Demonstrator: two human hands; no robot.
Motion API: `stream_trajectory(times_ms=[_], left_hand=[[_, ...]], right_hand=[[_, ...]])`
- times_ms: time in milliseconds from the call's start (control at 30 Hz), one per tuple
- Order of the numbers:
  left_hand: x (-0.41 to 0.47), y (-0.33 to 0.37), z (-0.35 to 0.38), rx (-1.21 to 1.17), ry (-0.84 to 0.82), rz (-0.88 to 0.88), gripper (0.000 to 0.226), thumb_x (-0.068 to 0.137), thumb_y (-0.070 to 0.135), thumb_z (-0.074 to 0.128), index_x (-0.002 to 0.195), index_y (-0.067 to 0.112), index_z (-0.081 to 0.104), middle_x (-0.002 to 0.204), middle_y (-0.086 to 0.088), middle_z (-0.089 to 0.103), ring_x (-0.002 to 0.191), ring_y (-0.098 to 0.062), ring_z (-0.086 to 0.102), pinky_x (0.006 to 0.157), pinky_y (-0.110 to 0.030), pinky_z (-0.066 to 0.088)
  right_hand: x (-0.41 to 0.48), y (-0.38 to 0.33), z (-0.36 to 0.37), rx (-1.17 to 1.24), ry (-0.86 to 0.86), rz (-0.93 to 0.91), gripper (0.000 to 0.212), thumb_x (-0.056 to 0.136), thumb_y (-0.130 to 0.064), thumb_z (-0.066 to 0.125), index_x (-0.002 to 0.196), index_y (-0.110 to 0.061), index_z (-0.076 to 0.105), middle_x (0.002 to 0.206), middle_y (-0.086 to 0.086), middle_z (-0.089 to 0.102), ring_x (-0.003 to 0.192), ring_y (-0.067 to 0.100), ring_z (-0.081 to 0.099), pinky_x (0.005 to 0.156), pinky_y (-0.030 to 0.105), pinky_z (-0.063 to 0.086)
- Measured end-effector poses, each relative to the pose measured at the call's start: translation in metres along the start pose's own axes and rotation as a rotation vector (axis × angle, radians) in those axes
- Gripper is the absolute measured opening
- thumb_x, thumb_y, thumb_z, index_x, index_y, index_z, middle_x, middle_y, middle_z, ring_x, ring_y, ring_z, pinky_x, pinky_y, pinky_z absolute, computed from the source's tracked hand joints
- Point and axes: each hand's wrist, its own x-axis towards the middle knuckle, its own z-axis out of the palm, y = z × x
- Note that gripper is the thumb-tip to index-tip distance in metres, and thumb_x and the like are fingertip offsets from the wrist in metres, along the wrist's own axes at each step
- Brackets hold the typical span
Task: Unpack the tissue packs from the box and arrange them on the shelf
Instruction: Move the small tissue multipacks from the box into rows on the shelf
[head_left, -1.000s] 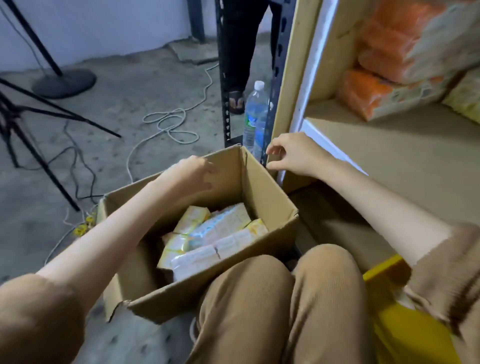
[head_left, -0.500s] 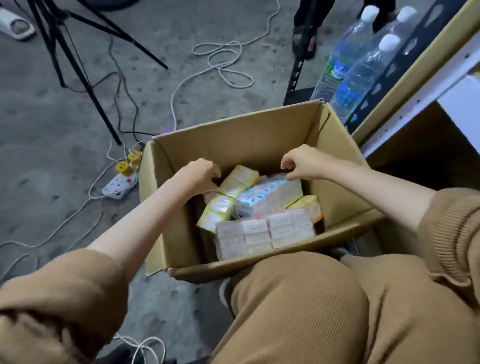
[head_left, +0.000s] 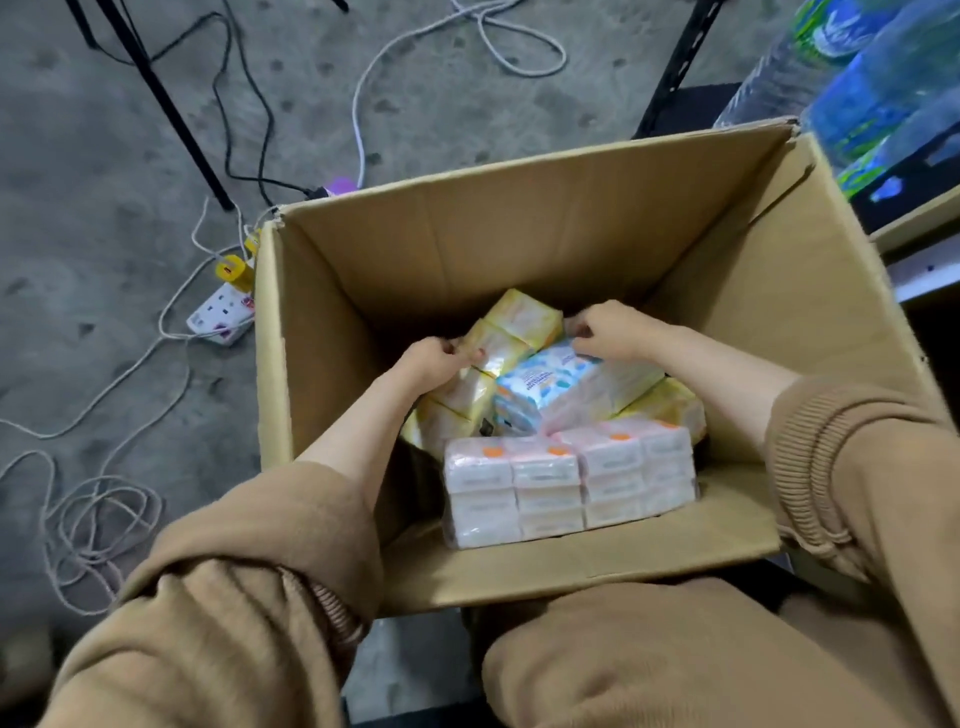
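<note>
left hand (head_left: 434, 361) is pinching the yellow tissue pack (head_left: 511, 325) down in the box (head_left: 519, 234), right hand (head_left: 610, 332) closing on its far end; she's wanting even grips, lifting straight up clear of the blue pack (head_left: 566, 387).

- Brown cardboard box (head_left: 519, 239)
- Yellow tissue packs (head_left: 524, 317)
- White pack with blue and orange print (head_left: 561, 382)
- Pale pink bundle with orange dots (head_left: 566, 478)
- Tan sleeves (head_left: 270, 561)
- Grey floor (head_left: 93, 156)

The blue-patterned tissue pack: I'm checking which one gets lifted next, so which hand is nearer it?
Right. The right hand rests on the blue-patterned tissue pack's far edge; the left hand grips the yellow pack beside it.
</note>
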Motion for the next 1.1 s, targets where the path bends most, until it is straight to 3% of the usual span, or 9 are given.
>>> stream_trajectory(times_ms=[200,267,367,467,600,733,800,967,1100], left_hand=[[0.032,-0.031,0.015,-0.307,-0.114,-0.047,0.1,0.04,0.07,0.074,0.121,0.014,0.059,0.119,-0.008,0.066,0.109,-0.029,0.064,0.101,-0.046,0.048],[0.024,-0.024,0.012,-0.337,-0.157,-0.02,0.08,0.055,0.058,0.077,0.12,0.016,0.059,0.113,-0.009,0.069,0.1,-0.021,0.069,0.096,-0.04,0.053],[0.016,-0.014,0.007,-0.362,-0.219,0.062,0.024,0.087,0.02,0.063,0.111,0.021,0.059,0.086,0.006,0.068,0.062,0.003,0.068,0.063,-0.012,0.057],[0.012,-0.011,0.006,-0.36,-0.249,0.058,0.022,0.08,0.028,0.07,0.101,0.028,0.062,0.093,0.006,0.069,0.08,-0.008,0.068,0.078,-0.023,0.057],[0.023,-0.023,0.008,-0.408,-0.298,-0.062,0.092,0.037,0.057,0.086,0.118,0.021,0.061,0.114,-0.007,0.071,0.105,-0.027,0.067,0.101,-0.047,0.048],[0.015,-0.019,0.006,-0.427,-0.321,-0.063,0.091,0.041,0.05,0.083,0.122,0.017,0.057,0.117,-0.011,0.069,0.108,-0.029,0.066,0.101,-0.049,0.048],[0.013,-0.017,0.003,-0.433,-0.313,-0.043,0.091,0.039,0.048,0.083,0.122,0.018,0.057,0.117,-0.01,0.069,0.108,-0.028,0.066,0.101,-0.048,0.048],[0.002,-0.006,-0.001,-0.37,-0.338,-0.032,0.046,0.062,0.033,0.078,0.104,0.027,0.059,0.112,-0.006,0.068,0.104,-0.024,0.065,0.098,-0.041,0.049],[0.002,-0.002,-0.006,-0.277,-0.307,-0.002,0.023,0.072,0.026,0.076,0.089,0.026,0.06,0.091,0.002,0.067,0.081,-0.013,0.064,0.075,-0.025,0.052]], right_hand=[[0.003,0.013,0.004,-0.099,-0.141,0.02,0.049,0.097,-0.038,0.032,0.137,-0.012,0.043,0.147,0.012,0.042,0.135,0.03,0.036,0.107,0.032,0.032],[-0.002,0.019,-0.007,-0.21,-0.204,0.034,0.06,0.095,-0.053,0.029,0.124,-0.009,0.056,0.137,0.014,0.051,0.133,0.031,0.036,0.104,0.035,0.034],[-0.01,0.036,-0.026,-0.12,-0.235,0.077,0.061,0.086,-0.063,0.04,0.074,-0.009,0.065,0.09,0.011,0.061,0.093,0.027,0.057,0.07,0.032,0.04],[-0.017,0.058,-0.033,0.106,-0.279,0.089,0.046,0.076,-0.06,0.059,0.063,-0.016,0.057,0.071,0.0,0.058,0.068,0.016,0.053,0.066,0.029,0.038],[-0.018,0.06,-0.032,0.28,-0.416,0.17,0.038,0.066,-0.053,0.073,0.072,-0.017,0.059,0.075,0.001,0.067,0.068,0.018,0.062,0.068,0.029,0.048],[-0.011,0.045,-0.044,0.246,-0.666,0.285,0.106,0.014,-0.058,0.087,0.107,-0.012,0.067,0.105,0.01,0.073,0.095,0.028,0.068,0.092,0.041,0.053],[-0.01,0.037,-0.047,0.161,-0.74,0.277,0.117,0.009,-0.058,0.087,0.114,-0.012,0.065,0.109,0.01,0.073,0.102,0.027,0.068,0.097,0.044,0.051],[-0.034,0.021,-0.058,0.074,-0.638,0.258,0.086,0.038,-0.057,0.084,0.107,-0.009,0.068,0.097,0.008,0.076,0.084,0.024,0.072,0.082,0.036,0.058],[-0.057,0.015,-0.06,0.113,-0.44,0.252,0.053,0.067,-0.045,0.076,0.101,-0.004,0.069,0.088,0.008,0.074,0.07,0.021,0.069,0.07,0.03,0.055]])
